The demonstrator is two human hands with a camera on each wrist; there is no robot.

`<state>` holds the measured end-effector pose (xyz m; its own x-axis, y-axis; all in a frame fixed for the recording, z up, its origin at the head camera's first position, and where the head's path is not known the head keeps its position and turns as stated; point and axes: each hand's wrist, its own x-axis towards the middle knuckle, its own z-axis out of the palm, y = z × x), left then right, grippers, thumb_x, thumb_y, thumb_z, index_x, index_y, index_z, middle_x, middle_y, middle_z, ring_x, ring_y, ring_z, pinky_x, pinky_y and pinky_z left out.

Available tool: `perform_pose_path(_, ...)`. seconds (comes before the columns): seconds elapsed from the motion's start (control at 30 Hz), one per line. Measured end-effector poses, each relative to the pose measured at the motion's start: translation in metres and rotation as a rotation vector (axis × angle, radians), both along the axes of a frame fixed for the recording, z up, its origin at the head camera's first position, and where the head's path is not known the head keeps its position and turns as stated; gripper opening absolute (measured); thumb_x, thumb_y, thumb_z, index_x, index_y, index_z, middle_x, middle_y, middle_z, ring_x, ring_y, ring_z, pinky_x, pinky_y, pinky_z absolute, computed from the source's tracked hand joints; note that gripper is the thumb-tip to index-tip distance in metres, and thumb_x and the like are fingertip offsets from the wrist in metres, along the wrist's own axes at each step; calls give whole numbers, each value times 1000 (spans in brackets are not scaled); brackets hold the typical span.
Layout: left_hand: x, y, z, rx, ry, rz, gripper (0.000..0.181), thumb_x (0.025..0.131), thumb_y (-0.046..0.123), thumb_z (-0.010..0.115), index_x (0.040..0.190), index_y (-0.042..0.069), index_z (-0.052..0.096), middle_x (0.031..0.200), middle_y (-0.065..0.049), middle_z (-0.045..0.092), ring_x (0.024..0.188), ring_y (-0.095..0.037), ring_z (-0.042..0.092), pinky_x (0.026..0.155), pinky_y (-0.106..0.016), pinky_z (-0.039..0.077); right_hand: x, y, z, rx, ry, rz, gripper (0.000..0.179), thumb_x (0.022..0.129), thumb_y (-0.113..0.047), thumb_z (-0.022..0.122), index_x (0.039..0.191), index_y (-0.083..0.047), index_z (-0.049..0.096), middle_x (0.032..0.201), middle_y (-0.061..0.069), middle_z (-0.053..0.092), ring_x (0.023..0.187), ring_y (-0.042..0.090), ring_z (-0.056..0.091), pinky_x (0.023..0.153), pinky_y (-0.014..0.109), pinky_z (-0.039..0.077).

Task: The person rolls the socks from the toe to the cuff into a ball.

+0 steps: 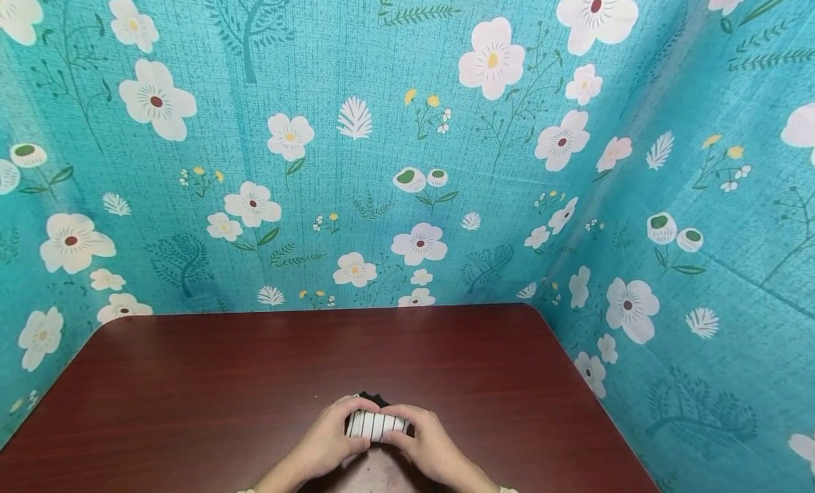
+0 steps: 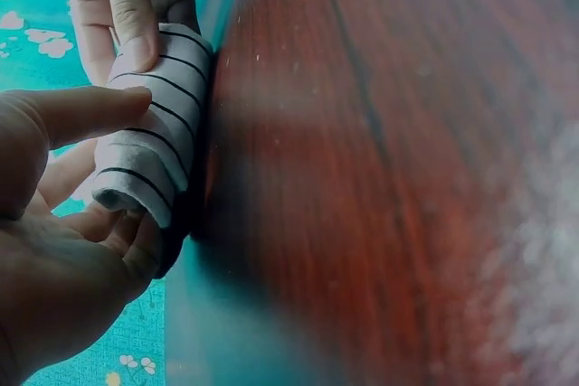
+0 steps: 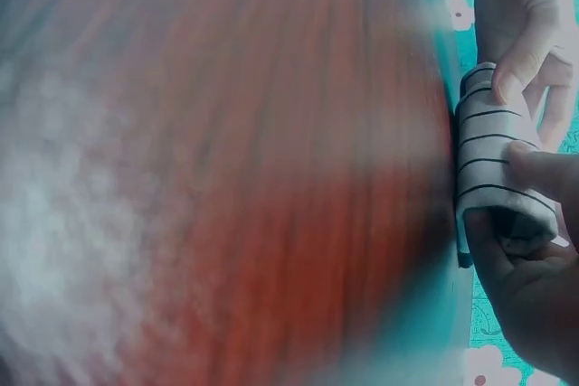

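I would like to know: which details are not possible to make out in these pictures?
- Head view: ends of the striped white roll, partly covered by left grip and right grip.
- Head view: most of the black material, hidden behind roll and grips.
- Head view: sleeves, cut off by bottom edge.
- Right wrist view: roll's inside, lost in shadow.
- Left wrist view: tabletop, lower right, blurred.

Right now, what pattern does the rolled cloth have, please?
The rolled cloth is white with black stripes, clearest in the left wrist view.
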<state>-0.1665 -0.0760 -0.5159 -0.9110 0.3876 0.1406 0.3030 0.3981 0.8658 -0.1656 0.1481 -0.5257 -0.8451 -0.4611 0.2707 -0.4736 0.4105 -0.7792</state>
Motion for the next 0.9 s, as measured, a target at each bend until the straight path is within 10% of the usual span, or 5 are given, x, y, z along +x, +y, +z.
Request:
perform_pose_path(0.3, -3, -1, -3, -12, 36, -9, 25, 86, 14, 78, 109, 23, 72, 110, 5, 67, 93, -12, 58, 81, -31, 45, -3, 3, 0, -11, -107, 14, 30, 94, -17, 71, 124, -15, 69, 116, -3, 69, 100, 8, 63, 83, 27, 53)
perform_pose_path(0.9, -3, -2, -4, 75, -38, -28, 24, 92, 8, 71, 115, 12, 71, 104, 1, 69, 86, -10, 59, 74, -26, 48, 3, -3, 6, 196, 260, -4, 59, 79, -6, 85, 131, -20, 63, 111, -4, 56, 96, 6, 56, 79, 25, 51)
